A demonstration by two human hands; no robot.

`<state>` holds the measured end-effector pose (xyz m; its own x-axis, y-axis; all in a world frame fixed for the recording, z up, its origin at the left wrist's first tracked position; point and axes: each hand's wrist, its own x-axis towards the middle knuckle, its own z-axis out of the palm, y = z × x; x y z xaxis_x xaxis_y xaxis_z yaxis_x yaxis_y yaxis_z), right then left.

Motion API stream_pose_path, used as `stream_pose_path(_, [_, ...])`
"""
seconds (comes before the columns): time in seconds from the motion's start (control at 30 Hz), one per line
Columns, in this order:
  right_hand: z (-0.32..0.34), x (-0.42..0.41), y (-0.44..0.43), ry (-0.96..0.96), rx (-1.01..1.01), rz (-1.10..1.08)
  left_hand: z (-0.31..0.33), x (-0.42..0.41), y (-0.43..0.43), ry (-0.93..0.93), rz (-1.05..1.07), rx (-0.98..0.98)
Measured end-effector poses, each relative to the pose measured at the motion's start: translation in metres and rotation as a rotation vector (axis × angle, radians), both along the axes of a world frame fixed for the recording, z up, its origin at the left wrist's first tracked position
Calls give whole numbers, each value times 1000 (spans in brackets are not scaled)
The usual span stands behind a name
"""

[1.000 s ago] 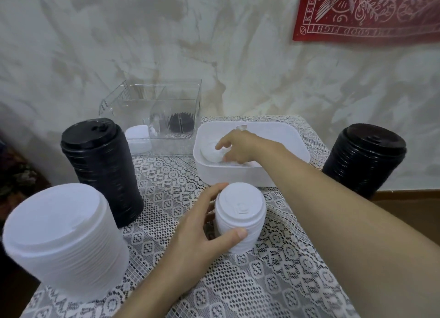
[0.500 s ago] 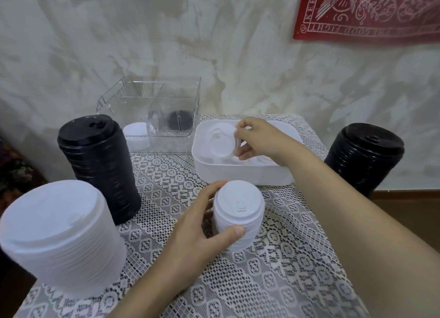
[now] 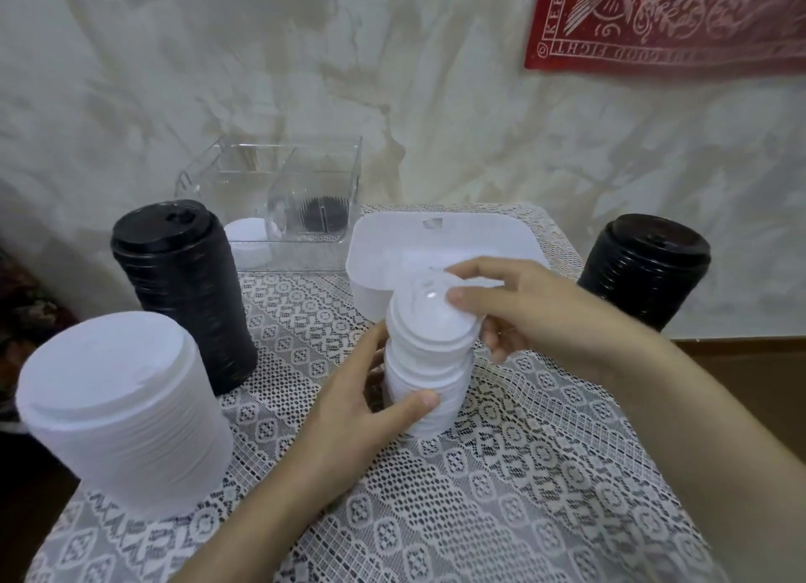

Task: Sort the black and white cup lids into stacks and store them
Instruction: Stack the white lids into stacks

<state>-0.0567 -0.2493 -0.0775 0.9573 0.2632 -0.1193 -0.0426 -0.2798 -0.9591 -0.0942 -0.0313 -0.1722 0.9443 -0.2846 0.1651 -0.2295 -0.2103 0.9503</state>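
Right hand (image 3: pixel 536 316) pinches a white lid (image 3: pixel 429 316) at its rim, thumb on top, fingers beneath. The lid is tilted over the short white lid stack (image 3: pixel 425 390) mid-table. Left hand (image 3: pixel 349 412) curls round the stack's side. Lids look thin, light and springy: grip by the rim, seat square. White tub (image 3: pixel 479 221) sits just behind, black lid stack (image 3: pixel 183 294) near the left edge. Most room is toward the near edge.

Mottled cream plaster wall (image 3: pixel 261 81) behind, streaked with brownish stains. Red patterned cloth (image 3: pixel 676 20) with pale print hung upper right. Desk (image 3: pixel 567 517) under white lace cover (image 3: pixel 305 307), set against wall. Brown wood surface (image 3: pixel 750 364) low right. Light soft, even.
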Motion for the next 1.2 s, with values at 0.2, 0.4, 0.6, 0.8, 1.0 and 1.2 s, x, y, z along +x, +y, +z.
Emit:
stream_pose_path(0.2, [-25,-11,5,-74,-96,-75,-1,2,-2,-36,-22,-19])
stream_pose_path(0.4, [-31,-15,12,-168,-198,-134,-2,3,-2,-48,-36,-32])
stream_pose_path(0.6, [-31,-19,5,-244,-308,14,-2,3,-2,-52,-29,-26])
stream_pose_path(0.8, [-31,-21,-1,-284,-379,102,-3,4,-2,-61,-44,-17])
stream_pose_path(1.0, [-30,-22,-3,-286,-389,105,-7,6,0,-51,-47,-56])
stream_pose_path(1.2, [-25,-24,-2,-257,-241,70,-7,6,0,-65,-37,-55])
